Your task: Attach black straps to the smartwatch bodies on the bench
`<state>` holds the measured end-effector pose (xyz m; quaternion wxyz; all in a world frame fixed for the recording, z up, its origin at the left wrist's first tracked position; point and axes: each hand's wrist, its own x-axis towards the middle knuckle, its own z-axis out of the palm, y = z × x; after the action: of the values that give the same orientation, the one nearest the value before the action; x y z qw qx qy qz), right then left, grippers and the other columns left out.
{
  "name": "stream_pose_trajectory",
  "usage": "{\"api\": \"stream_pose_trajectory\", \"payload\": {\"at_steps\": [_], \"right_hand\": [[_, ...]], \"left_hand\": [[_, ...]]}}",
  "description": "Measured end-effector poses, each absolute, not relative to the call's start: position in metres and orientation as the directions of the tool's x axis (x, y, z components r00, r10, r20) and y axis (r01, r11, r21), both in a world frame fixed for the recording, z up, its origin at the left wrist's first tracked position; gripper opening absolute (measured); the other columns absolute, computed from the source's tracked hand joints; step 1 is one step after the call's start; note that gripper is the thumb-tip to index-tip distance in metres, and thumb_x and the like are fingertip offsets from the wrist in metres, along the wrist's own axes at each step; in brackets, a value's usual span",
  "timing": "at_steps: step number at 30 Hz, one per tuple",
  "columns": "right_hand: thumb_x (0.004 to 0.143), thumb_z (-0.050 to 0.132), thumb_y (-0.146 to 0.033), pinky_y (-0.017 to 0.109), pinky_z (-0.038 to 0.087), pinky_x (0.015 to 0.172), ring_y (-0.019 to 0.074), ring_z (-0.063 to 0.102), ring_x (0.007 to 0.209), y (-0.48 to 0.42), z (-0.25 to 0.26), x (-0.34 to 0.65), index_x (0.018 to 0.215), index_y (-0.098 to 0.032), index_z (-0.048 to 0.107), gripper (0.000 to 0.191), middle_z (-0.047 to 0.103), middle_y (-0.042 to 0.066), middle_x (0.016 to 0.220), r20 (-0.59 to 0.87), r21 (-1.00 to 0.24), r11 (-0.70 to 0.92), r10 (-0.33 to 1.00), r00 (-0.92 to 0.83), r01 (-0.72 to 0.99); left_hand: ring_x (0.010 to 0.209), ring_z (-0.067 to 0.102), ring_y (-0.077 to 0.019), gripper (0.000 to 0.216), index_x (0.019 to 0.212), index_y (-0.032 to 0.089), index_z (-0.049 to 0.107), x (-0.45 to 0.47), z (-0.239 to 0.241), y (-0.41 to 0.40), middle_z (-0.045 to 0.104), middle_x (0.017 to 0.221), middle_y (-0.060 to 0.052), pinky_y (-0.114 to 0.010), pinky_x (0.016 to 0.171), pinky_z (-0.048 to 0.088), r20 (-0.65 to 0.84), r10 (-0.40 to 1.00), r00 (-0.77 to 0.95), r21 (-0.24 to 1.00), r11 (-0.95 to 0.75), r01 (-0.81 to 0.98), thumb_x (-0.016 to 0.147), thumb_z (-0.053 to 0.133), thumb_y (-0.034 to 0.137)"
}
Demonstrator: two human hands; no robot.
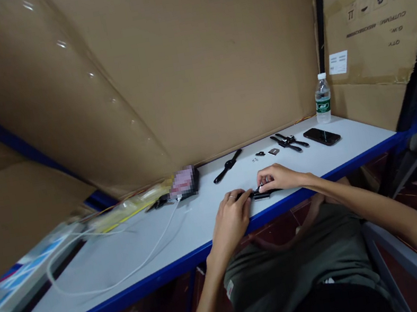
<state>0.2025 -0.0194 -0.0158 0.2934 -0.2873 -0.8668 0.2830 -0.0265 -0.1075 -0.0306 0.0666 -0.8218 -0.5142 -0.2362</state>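
A black spokeshave (261, 196) lies near the front edge of the white tabletop, its metal sole edge catching the light. My left hand (234, 206), with a ring on one finger, grips its left end, so the handle there is hidden. Over the middle of the tool, my right hand (277, 178) is closed in a pinch on a small part too hidden to name. Just behind lie a small black piece (260, 154), a square metal blade (273, 152) and tiny metal bits (255, 159). Another black spokeshave (228, 165) rests farther back, left of these.
More black spokeshaves (287, 142) lie together beside a phone (322, 136). A water bottle (322, 101) stands at the back right corner. Leftward are a device (184, 183) with a white cable (147, 264) and a power strip (31, 273). Cardboard (207, 59) walls the back.
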Motion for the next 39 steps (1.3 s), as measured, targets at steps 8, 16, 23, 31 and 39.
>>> {"api": "stream_pose_trajectory", "payload": {"at_steps": [8,16,23,31,39], "right_hand": [[0.093,0.073,-0.031,0.023,0.03,0.067,0.0132,0.052,0.073,-0.026,-0.014,0.198,0.089,-0.019,0.064,0.016,0.064,-0.002,0.081,0.367,-0.48,0.753,0.639,-0.676,0.451],[0.1,0.065,-0.03,0.026,0.026,0.065,0.0152,0.054,0.074,-0.039,-0.011,0.191,0.093,-0.02,0.062,0.013,0.067,0.002,0.089,0.367,-0.31,0.759,0.651,-0.664,0.573],[0.1,0.066,-0.038,0.025,0.03,0.065,0.0156,0.059,0.077,-0.035,-0.01,0.19,0.099,-0.021,0.068,0.017,0.072,0.003,0.094,0.356,-0.283,0.748,0.664,-0.658,0.601],[0.105,0.054,-0.037,0.037,0.048,0.095,0.0297,0.065,0.116,0.051,0.011,0.203,0.13,-0.014,0.069,0.037,0.062,0.023,0.135,0.267,-0.255,0.276,0.941,-0.207,0.927],[0.105,0.05,-0.031,0.038,0.048,0.095,0.0329,0.067,0.116,0.085,0.005,0.178,0.126,-0.011,0.073,0.037,0.064,0.027,0.135,0.181,-0.271,0.314,0.945,-0.272,0.91]], "left_hand": [[0.117,0.059,-0.0276,0.037,0.132,0.022,0.069,-0.027,-0.032,-0.106,0.068,0.122,-0.011,-0.045,0.102,0.054,0.457,0.816,0.353,0.148,-0.462,0.875,0.106,0.043,0.027],[0.116,0.06,-0.0274,0.037,0.131,0.02,0.069,-0.027,-0.033,-0.105,0.068,0.121,-0.012,-0.044,0.102,0.053,0.462,0.813,0.354,0.15,-0.465,0.872,0.105,0.043,0.024],[0.116,0.061,-0.0274,0.036,0.131,0.022,0.069,-0.026,-0.033,-0.105,0.069,0.123,-0.011,-0.045,0.102,0.053,0.468,0.814,0.345,0.126,-0.447,0.885,0.105,0.044,0.024],[0.116,0.061,-0.0309,0.038,0.127,0.023,0.073,-0.025,-0.034,-0.105,0.071,0.126,-0.011,-0.047,0.094,0.054,0.462,0.834,0.301,0.091,-0.383,0.919,0.101,0.046,0.018],[0.113,0.06,-0.0321,0.039,0.128,0.024,0.073,-0.024,-0.031,-0.107,0.07,0.125,-0.012,-0.047,0.091,0.051,0.443,0.846,0.296,0.077,-0.365,0.928,0.101,0.046,0.017]]}}
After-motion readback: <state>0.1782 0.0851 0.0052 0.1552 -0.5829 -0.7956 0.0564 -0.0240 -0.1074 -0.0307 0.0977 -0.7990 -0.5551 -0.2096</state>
